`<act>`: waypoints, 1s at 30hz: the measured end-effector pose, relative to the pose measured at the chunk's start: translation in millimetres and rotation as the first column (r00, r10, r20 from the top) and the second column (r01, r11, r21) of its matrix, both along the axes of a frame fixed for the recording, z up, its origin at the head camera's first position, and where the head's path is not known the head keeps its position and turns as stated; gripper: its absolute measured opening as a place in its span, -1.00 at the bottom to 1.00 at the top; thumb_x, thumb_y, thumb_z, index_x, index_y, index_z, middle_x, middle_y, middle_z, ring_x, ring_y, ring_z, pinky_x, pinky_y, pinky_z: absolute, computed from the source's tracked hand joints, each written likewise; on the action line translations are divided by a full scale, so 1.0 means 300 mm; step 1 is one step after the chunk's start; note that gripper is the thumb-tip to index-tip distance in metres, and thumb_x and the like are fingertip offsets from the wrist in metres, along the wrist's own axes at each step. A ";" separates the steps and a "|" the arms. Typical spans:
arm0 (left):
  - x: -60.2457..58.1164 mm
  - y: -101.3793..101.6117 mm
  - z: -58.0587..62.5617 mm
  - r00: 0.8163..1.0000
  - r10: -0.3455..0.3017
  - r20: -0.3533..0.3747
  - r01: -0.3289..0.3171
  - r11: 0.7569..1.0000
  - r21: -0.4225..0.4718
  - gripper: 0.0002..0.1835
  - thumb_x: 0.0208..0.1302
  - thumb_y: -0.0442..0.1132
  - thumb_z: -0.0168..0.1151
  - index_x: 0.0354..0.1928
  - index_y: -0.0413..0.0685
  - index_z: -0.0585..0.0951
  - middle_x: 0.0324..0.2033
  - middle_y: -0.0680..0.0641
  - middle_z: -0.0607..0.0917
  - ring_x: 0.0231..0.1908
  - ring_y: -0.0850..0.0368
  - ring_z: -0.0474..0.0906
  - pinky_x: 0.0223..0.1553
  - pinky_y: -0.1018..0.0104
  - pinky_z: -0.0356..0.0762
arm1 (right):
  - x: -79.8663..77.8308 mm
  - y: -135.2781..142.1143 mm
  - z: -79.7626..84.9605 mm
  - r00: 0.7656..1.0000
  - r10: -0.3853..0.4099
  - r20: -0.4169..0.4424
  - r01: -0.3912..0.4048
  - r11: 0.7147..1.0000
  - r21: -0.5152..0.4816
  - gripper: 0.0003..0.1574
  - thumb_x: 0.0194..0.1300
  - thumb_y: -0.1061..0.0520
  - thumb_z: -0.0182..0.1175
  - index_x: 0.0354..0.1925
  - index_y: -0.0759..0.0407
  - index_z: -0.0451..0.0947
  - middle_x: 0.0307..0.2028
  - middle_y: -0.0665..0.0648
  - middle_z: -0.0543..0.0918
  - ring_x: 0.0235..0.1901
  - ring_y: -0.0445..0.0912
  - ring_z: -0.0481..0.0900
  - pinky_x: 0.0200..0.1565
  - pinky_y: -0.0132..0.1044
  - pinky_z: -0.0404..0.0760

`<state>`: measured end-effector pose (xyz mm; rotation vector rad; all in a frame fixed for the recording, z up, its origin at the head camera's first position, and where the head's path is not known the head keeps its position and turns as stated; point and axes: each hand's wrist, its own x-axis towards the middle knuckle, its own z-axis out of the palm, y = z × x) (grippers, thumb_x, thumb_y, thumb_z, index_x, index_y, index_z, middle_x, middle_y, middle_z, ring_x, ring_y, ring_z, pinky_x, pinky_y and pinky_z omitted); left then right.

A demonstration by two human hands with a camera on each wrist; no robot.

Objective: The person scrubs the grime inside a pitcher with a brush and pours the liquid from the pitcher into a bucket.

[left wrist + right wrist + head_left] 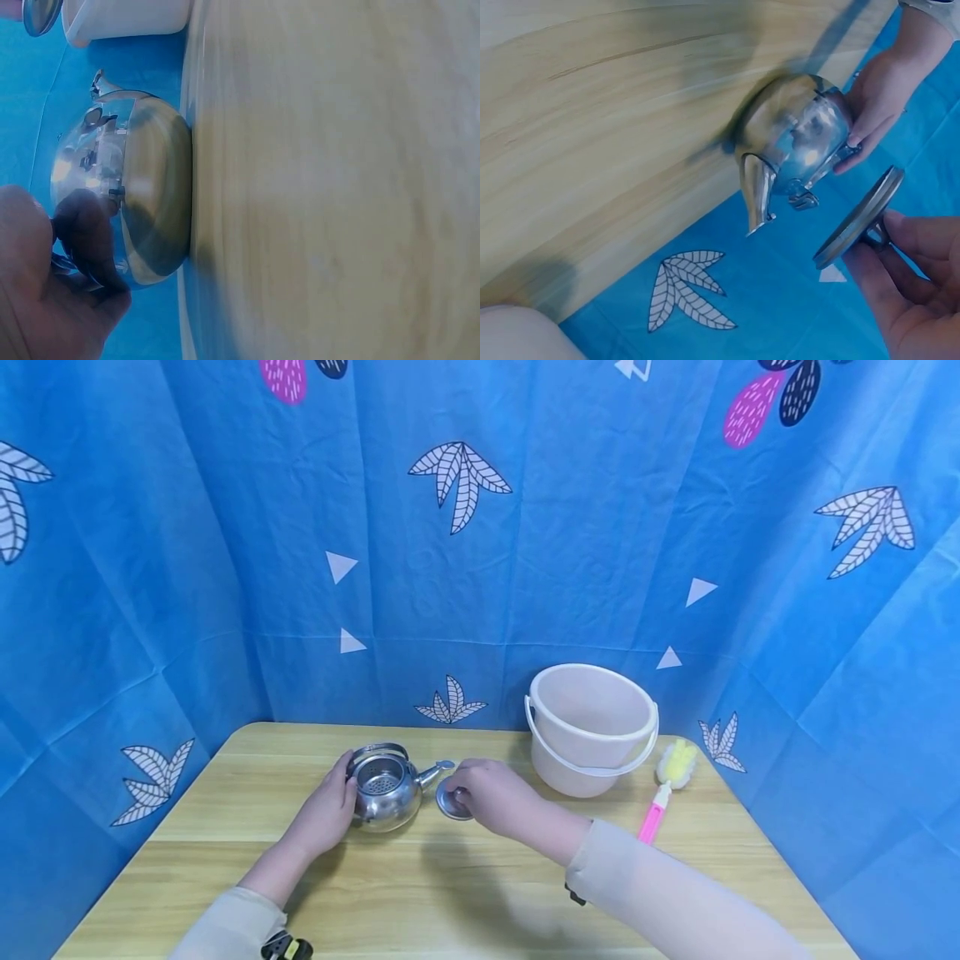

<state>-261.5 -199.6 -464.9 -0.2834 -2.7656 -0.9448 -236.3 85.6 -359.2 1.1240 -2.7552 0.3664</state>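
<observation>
A shiny steel teapot [390,810] stands upright on the wooden table, its top uncovered and a perforated strainer [380,784] showing inside. My left hand [327,810] holds it from the left, fingers and thumb at the lowered handle, as the left wrist view also shows on the teapot [154,187]. Just right of the spout, my right hand [498,795] pinches the round steel lid [452,804] by its knob. In the right wrist view that lid [859,217] is tilted and held in the air, apart from the teapot [795,135].
A white bucket [588,756] with its handle hanging at the front stands at the back right. Beside it lies a brush [654,818] with a pink handle and a yellow-and-white sponge head. A blue patterned curtain [442,585] encloses the table's back and sides.
</observation>
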 end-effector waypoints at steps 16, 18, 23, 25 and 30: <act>-0.010 -0.002 -0.010 1.000 0.005 0.005 -0.005 1.000 -0.003 -0.39 0.61 -0.21 -0.27 0.51 -0.44 -0.05 0.41 -0.55 0.16 0.36 -0.48 0.18 0.36 -0.31 0.17 | 0.003 0.063 -0.022 0.996 -0.046 0.070 0.047 0.999 -0.017 -0.79 0.32 0.30 0.29 -0.11 0.15 0.75 -0.21 0.03 0.73 -0.15 -0.12 0.68 -0.10 -0.37 0.67; -0.010 -0.003 -0.011 1.000 0.008 0.009 -0.008 1.000 -0.007 -0.39 0.62 -0.20 -0.27 0.51 -0.44 -0.05 0.41 -0.55 0.16 0.36 -0.49 0.18 0.36 -0.31 0.16 | 0.002 0.069 -0.024 0.996 -0.048 0.076 0.050 0.999 -0.018 -0.79 0.32 0.30 0.29 -0.11 0.16 0.75 -0.20 0.04 0.74 -0.14 -0.11 0.69 -0.09 -0.35 0.68; -0.011 -0.002 -0.011 1.000 0.012 0.015 -0.012 1.000 -0.009 -0.39 0.62 -0.21 -0.27 0.52 -0.43 -0.06 0.41 -0.54 0.15 0.36 -0.49 0.18 0.36 -0.31 0.16 | 0.002 0.084 -0.021 0.997 -0.045 0.060 0.046 0.999 -0.018 -0.80 0.28 0.32 0.32 -0.14 0.17 0.76 -0.22 0.05 0.74 -0.16 -0.10 0.70 -0.10 -0.34 0.69; -0.013 -0.001 -0.011 1.000 0.012 0.011 -0.012 1.000 -0.010 -0.39 0.61 -0.21 -0.26 0.51 -0.44 -0.05 0.41 -0.55 0.15 0.36 -0.49 0.18 0.36 -0.31 0.16 | 0.003 0.090 -0.017 0.998 -0.041 0.050 0.042 0.999 -0.017 -0.80 0.25 0.33 0.33 -0.16 0.16 0.76 -0.23 0.05 0.75 -0.17 -0.08 0.70 -0.11 -0.32 0.69; -0.012 0.002 -0.013 1.000 0.008 0.009 -0.008 1.000 -0.009 -0.39 0.61 -0.22 -0.25 0.51 -0.44 -0.05 0.41 -0.54 0.15 0.36 -0.49 0.17 0.37 -0.31 0.16 | 0.002 0.102 -0.018 0.996 -0.053 0.073 0.053 0.999 0.003 -0.80 0.24 0.35 0.32 -0.22 0.14 0.78 -0.25 0.02 0.76 -0.16 -0.10 0.69 -0.09 -0.29 0.70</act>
